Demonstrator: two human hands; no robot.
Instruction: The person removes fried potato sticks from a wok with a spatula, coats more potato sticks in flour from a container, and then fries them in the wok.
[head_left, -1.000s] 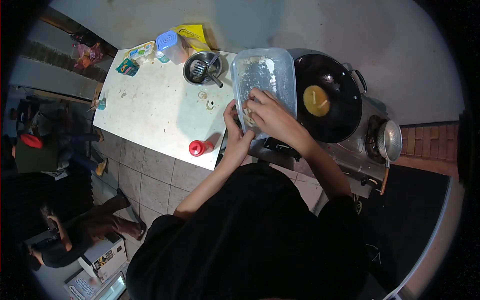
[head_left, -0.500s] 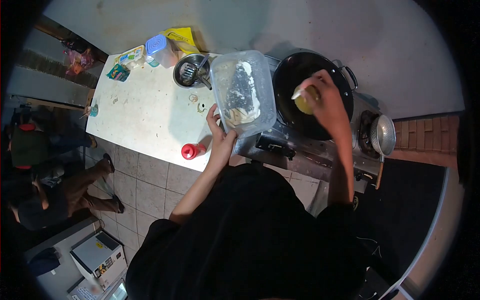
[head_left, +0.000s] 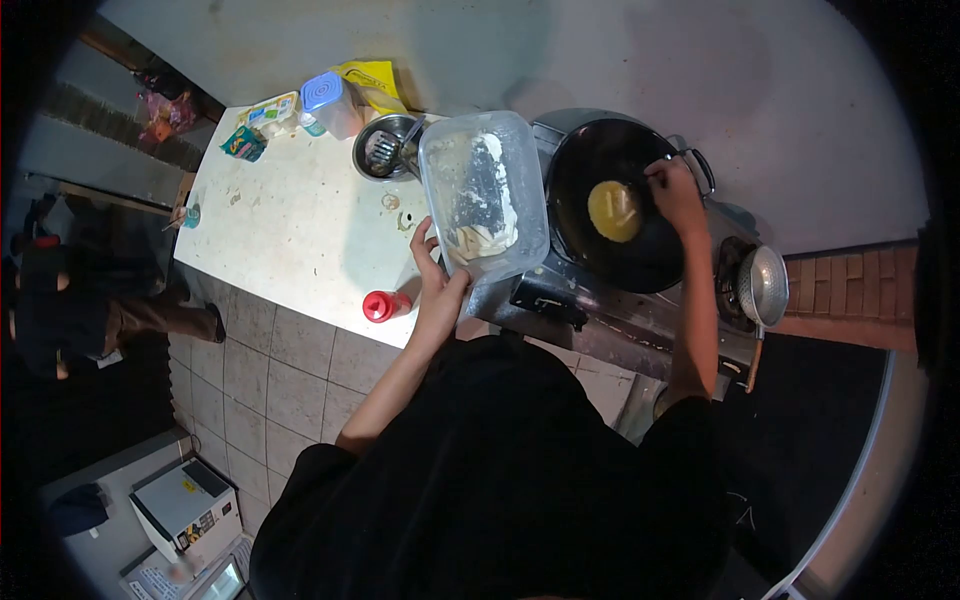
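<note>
My left hand (head_left: 441, 300) grips the near end of a clear plastic container (head_left: 535, 185), tilted beside the wok. White flour clings to its inside, and several pale coated strips (head_left: 485, 240) lie at its near end. Over the right side of a black wok (head_left: 590, 155) is my right hand (head_left: 680, 195), near the loop handle, fingers bent and slightly apart with nothing visible in them. A small pool of yellow oil (head_left: 604, 222) sits in the wok, with a pale strip (head_left: 627, 207) in it.
A steel bowl (head_left: 362, 160) with a slotted spatula stands left of the container. A red-capped bottle (head_left: 380, 306) is near the table's front edge. To the wok's right, a metal strainer (head_left: 765, 285) rests over another burner. A person (head_left: 60, 310) stands at far left.
My right hand has moved from over the wok's middle toward its right handle and let go of a pale strip, now in the oil. The person at left has shifted.
</note>
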